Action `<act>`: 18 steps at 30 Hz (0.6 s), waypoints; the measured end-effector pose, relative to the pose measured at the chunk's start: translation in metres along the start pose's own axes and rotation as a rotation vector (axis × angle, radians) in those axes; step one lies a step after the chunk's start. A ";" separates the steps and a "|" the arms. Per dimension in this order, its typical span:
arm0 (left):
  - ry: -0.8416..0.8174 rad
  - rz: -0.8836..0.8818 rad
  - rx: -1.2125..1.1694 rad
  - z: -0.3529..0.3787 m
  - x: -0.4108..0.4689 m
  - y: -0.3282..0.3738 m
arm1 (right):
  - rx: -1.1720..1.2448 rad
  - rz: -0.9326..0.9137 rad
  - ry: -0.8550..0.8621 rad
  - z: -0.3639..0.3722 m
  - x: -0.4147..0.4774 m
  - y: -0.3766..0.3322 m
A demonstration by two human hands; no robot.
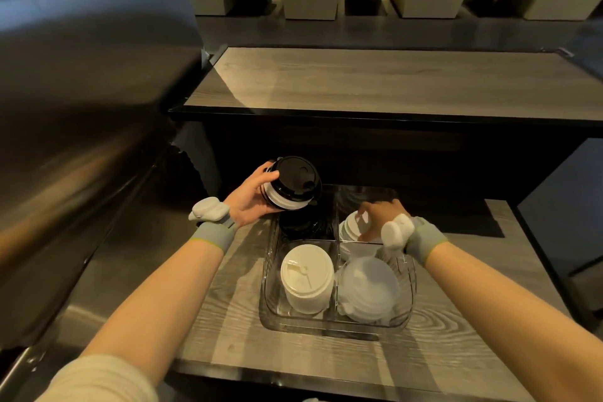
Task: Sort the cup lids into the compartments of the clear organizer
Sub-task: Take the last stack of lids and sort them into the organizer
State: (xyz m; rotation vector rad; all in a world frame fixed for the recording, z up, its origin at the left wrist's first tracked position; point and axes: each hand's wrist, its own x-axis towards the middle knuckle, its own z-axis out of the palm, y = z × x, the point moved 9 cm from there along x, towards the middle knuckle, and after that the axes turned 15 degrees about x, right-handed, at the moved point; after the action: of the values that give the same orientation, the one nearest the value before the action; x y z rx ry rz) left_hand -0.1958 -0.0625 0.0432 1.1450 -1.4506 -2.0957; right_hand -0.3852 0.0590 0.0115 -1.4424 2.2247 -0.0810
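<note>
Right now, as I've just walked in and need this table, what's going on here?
A person is sorting cup lids into a clear organizer. The left hand holds a stack of black and white lids above the far-left compartment, where black lids already lie. The right hand reaches into the far-right compartment, onto the white lids there. The near compartments hold a white stack and translucent lids.

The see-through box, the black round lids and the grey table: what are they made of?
The see-through four-part box looks like hard clear plastic: glossy, with the table showing through its walls. The black round lids seem to be thin moulded plastic, smooth and shiny, with a raised sip spout. The grey table shows wood grain, but it may be printed laminate rather than real wood.
</note>
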 end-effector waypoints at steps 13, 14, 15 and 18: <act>-0.037 0.023 0.129 0.009 -0.005 0.004 | 0.770 -0.357 0.046 -0.048 -0.011 -0.108; -0.037 0.026 0.142 0.009 -0.006 0.004 | 0.772 -0.360 0.053 -0.047 -0.010 -0.112; -0.038 0.031 0.144 0.008 -0.007 0.004 | 0.796 -0.353 0.069 -0.047 -0.008 -0.114; -0.044 0.048 0.100 0.003 -0.009 0.004 | 0.909 -0.323 0.069 -0.048 -0.008 -0.115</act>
State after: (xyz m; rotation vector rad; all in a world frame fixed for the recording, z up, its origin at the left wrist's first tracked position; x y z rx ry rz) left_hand -0.1934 -0.0564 0.0510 1.0950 -1.6037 -2.0485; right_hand -0.3062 0.0051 0.0915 -1.2232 1.5928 -1.0987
